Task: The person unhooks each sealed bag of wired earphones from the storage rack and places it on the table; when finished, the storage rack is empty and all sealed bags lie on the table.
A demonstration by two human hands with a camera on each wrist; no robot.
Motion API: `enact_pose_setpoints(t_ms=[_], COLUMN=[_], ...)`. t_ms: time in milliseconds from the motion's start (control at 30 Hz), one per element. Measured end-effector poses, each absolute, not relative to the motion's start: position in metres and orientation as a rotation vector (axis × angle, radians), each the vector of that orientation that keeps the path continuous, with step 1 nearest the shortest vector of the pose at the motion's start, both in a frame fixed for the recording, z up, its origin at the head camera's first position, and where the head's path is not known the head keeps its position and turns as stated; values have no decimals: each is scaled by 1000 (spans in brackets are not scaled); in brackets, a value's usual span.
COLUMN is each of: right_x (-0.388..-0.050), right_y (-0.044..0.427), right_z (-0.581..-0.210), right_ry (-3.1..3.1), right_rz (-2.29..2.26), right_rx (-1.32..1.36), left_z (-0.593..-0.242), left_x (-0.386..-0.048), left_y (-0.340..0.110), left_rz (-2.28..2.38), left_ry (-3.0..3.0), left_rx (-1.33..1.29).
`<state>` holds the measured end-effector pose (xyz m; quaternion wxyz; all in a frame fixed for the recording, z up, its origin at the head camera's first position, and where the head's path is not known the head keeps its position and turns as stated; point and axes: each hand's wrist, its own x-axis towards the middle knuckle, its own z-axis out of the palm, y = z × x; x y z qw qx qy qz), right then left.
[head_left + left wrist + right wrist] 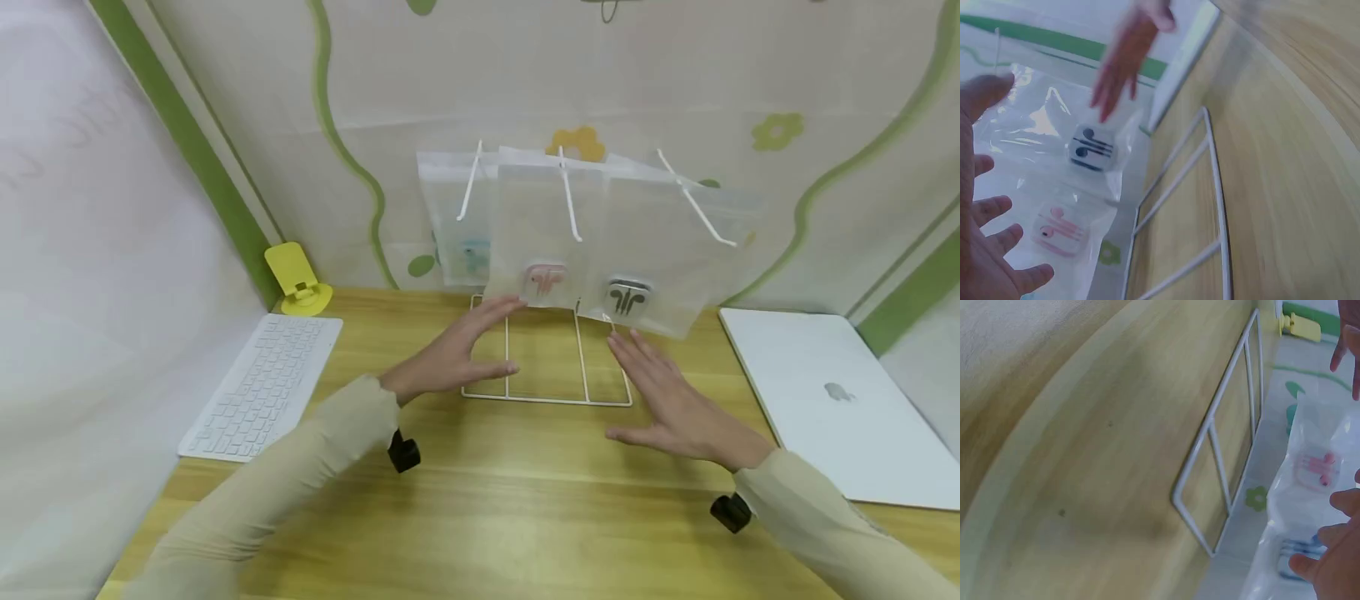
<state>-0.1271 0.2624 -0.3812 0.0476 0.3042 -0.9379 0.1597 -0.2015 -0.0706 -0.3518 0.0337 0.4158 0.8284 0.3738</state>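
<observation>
Where fingers (637, 365) point, bagged earphones (627, 297) hang just ahead.

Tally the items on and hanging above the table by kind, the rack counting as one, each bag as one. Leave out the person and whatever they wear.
Clear bags: 3
Wire rack: 1
Keyboard: 1
Laptop: 1
Yellow stand: 1
Total: 7

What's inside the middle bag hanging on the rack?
Low in the see-through middle bag there is a small flat case with pink earphones. The back of the case, and anything directly behind it, is covered and cannot be seen.
</observation>
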Motion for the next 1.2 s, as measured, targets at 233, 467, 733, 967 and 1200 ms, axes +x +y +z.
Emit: enact_pose_setpoints(t_ms=[233, 467, 733, 967, 1200], right_x=[-153, -178, -183, -183, -179], right_y=[279, 289, 285, 283, 287], right_z=[-410, -440, -450, -446, -448], right_ry=[-2921, -3081, -3090, -3066, -3060], right_rz=[670, 646, 509, 470, 440], right_rx=[787, 599, 632, 633, 613], left_z=[-362, -359, -367, -374, -377], left_x=[-221, -250, -267, -277, -283], left_y=[-21, 42, 78, 92, 115], left_rz=[1598, 1780, 1932, 1987, 1932], left_ry=[2426, 2359, 2286, 2217, 2039], left_rx=[1000, 777, 576, 544, 739])
